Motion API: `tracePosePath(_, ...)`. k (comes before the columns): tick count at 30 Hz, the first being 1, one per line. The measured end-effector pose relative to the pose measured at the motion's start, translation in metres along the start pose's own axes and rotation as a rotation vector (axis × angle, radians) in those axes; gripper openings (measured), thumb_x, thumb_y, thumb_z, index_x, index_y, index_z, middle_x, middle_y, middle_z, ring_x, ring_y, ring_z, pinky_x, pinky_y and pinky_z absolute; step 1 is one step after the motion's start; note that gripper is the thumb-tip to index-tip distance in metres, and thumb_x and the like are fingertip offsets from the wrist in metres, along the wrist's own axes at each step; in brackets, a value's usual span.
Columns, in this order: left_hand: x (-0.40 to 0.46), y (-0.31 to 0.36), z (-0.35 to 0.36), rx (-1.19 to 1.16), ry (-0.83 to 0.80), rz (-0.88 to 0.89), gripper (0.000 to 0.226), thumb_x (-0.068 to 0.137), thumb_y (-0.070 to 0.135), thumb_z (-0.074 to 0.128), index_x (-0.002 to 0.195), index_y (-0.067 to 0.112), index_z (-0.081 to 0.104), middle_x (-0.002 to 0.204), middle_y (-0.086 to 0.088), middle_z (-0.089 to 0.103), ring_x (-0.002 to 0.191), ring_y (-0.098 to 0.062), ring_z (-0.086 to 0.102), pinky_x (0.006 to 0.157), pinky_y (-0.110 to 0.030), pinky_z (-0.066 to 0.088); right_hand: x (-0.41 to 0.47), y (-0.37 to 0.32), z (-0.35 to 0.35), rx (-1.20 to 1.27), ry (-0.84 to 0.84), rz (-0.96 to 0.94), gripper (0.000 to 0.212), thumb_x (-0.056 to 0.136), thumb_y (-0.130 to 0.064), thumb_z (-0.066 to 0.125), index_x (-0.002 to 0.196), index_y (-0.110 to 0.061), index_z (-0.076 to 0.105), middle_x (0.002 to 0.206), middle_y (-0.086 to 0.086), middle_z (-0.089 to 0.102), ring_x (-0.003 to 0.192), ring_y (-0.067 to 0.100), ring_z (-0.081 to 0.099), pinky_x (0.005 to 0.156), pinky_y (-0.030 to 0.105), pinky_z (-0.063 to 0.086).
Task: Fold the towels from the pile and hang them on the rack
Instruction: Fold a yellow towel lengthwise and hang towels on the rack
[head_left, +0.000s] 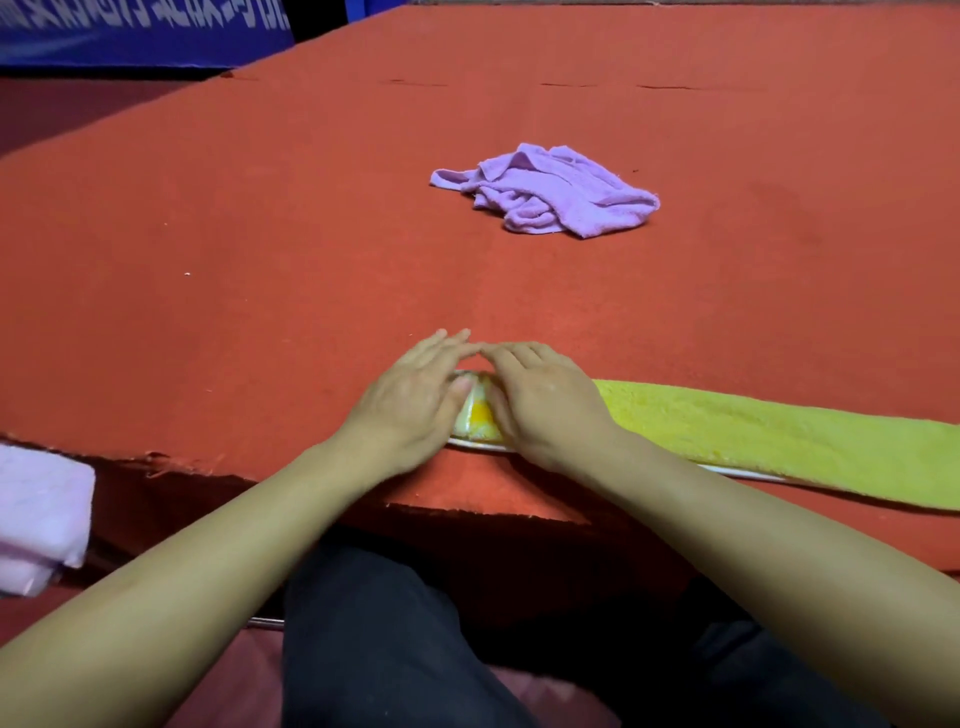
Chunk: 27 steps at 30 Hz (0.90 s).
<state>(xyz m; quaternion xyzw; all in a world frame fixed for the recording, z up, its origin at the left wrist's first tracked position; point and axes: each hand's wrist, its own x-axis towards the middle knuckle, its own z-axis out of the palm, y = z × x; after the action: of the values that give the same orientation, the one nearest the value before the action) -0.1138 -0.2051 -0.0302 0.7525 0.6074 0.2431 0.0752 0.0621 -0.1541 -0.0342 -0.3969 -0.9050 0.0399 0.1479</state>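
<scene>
both hands (410, 400) (545, 402) press flat, fingers straight, on the yellow towel's (769, 431) left end.

The red table surface (260, 234) lies bare across most of its width, so a hand could pass freely to the left and far side. One obstacle sits out in the middle: a crumpled purple towel (550, 192), well apart from the near edge, with open cloth all round it. Along the near edge the yellow towel (753, 431) runs as a long folded strip toward the right, taking up that lane. Both hands, the left hand (410, 400) and the right hand (545, 400), press flat on its left end, fingertips meeting. At the lower left, off the table, lies what may be a folded pale pink towel (41, 514).
</scene>
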Motion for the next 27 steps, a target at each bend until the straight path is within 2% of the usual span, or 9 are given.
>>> tracePosePath(3,-0.002,0.002,0.013,0.280,-0.331,-0.027,0.076,0.092,0.060,0.005,0.157,0.020,0.004,0.165,0.003,0.000,0.151,-0.013,-0.007,0.123,-0.036,0.001,-0.002,0.008,0.013,-0.042,-0.206,0.110,0.066,0.099,-0.051,0.013,0.155,-0.017,0.020,0.161,0.002,0.025,0.148,0.025,0.021,0.121,0.046,0.014)
tracePosePath(5,-0.006,-0.001,0.016,0.320,-0.438,-0.080,0.077,0.093,0.062,0.007,0.156,0.022,-0.008,0.163,0.006,-0.013,0.148,-0.010,-0.017,0.123,-0.039,-0.003,-0.002,0.012,0.015,-0.016,-0.301,0.131,0.066,0.101,-0.054,0.015,0.158,-0.021,0.009,0.165,-0.002,0.010,0.152,0.021,0.006,0.123,0.046,0.001)
tracePosePath(7,-0.006,-0.001,0.014,0.340,-0.479,-0.099,0.076,0.094,0.063,0.008,0.155,0.022,-0.012,0.162,0.007,-0.016,0.147,-0.010,-0.020,0.123,-0.041,-0.004,-0.001,0.013,0.013,-0.010,-0.333,0.121,0.067,0.101,-0.057,0.014,0.158,-0.022,0.005,0.165,-0.003,0.005,0.152,0.019,0.000,0.122,0.046,-0.004)
tracePosePath(10,-0.001,0.005,0.008,0.405,-0.470,-0.105,0.077,0.093,0.063,0.005,0.156,0.022,-0.010,0.163,0.007,-0.011,0.148,-0.011,-0.017,0.122,-0.044,-0.007,-0.005,0.015,0.002,-0.044,-0.321,0.107,0.069,0.100,-0.058,0.015,0.157,-0.022,0.002,0.165,-0.004,0.001,0.152,0.019,-0.005,0.121,0.047,-0.007)
tracePosePath(14,0.001,0.014,0.012,0.440,-0.330,0.004,0.084,0.083,0.062,-0.007,0.156,0.021,-0.004,0.164,0.007,-0.007,0.149,-0.012,-0.014,0.122,-0.045,-0.007,-0.022,0.032,-0.011,-0.108,-0.258,0.128,0.069,0.100,-0.058,0.016,0.158,-0.023,0.001,0.165,-0.006,-0.001,0.152,0.019,-0.006,0.121,0.048,-0.007)
tracePosePath(18,-0.002,0.009,0.026,0.381,-0.427,0.009,0.085,0.080,0.066,-0.008,0.155,0.026,-0.009,0.163,0.009,-0.011,0.149,-0.012,-0.016,0.123,-0.040,-0.004,-0.038,0.053,-0.007,-0.098,-0.308,0.219,0.073,0.096,-0.064,0.011,0.157,-0.026,0.002,0.165,-0.007,0.001,0.152,0.018,-0.004,0.121,0.049,-0.004)
tracePosePath(21,0.003,0.007,0.024,0.320,-0.473,-0.008,0.071,0.094,0.061,0.006,0.155,0.028,-0.008,0.163,0.010,-0.011,0.149,-0.010,-0.016,0.122,-0.038,-0.006,-0.038,0.057,-0.005,-0.079,-0.326,0.220,0.074,0.095,-0.066,0.010,0.157,-0.027,0.002,0.165,-0.008,0.001,0.152,0.018,-0.003,0.121,0.050,-0.003)
tracePosePath(24,0.005,0.003,0.019,0.031,-0.300,-0.128,0.062,0.101,0.052,0.021,0.156,0.025,0.013,0.165,0.002,0.005,0.151,-0.014,-0.005,0.120,-0.027,-0.004,-0.035,0.059,-0.009,-0.050,-0.361,0.226,0.073,0.096,-0.066,0.013,0.157,-0.027,0.002,0.165,-0.007,0.000,0.152,0.019,-0.003,0.121,0.052,-0.004)
tracePosePath(27,0.006,-0.007,0.013,0.053,-0.118,-0.394,0.060,0.101,0.052,0.035,0.149,0.016,0.034,0.159,-0.008,0.022,0.147,-0.026,0.010,0.120,-0.033,0.008,-0.028,0.052,-0.015,-0.026,-0.329,0.205,0.071,0.097,-0.065,0.016,0.157,-0.029,0.004,0.165,-0.006,0.001,0.152,0.020,-0.004,0.120,0.053,-0.006)
